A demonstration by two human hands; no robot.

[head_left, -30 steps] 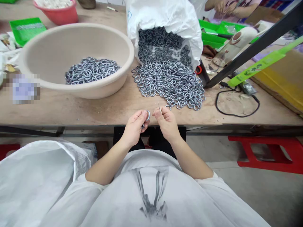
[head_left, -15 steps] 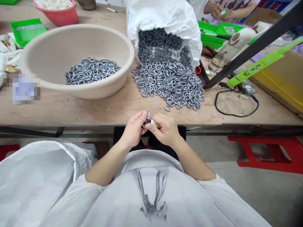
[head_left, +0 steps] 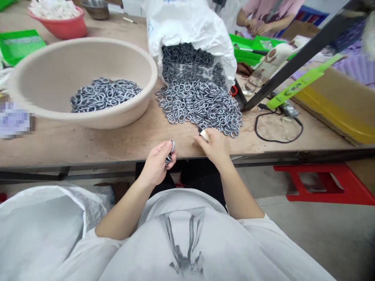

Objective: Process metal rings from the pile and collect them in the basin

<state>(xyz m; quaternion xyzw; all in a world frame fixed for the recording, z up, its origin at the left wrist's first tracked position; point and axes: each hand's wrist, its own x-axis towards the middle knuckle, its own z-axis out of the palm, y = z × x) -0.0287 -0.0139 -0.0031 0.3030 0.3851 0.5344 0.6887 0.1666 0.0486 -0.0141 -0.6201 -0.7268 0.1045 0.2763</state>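
My left hand (head_left: 156, 162) is closed on several grey rings (head_left: 172, 146); one stands up between thumb and fingertips, others show lower in the palm. To its right, my right hand (head_left: 215, 145) grips a small knife (head_left: 205, 135) with a dark blade and a pale handle. Its fingertips are at the front edge of a spilled pile of grey rings (head_left: 199, 101) on the table; whether they pinch a ring cannot be made out. The pile runs out of a white sack (head_left: 190, 23) lying open on its side. A beige basin (head_left: 26, 97) on the left holds more rings.
Behind the basin stand a red bowl (head_left: 60, 29) of white pieces and a green tray (head_left: 17, 45). A dark metal post (head_left: 281, 78) slants up on the right, near a black cable (head_left: 258, 132) and a cardboard box (head_left: 336, 97). A co-worker's hands (head_left: 258, 28) are at the back.
My hands have drawn apart. The right hand, with the knife, has moved right and forward to the pile; the left still holds its rings. The view has shifted a little to the right.
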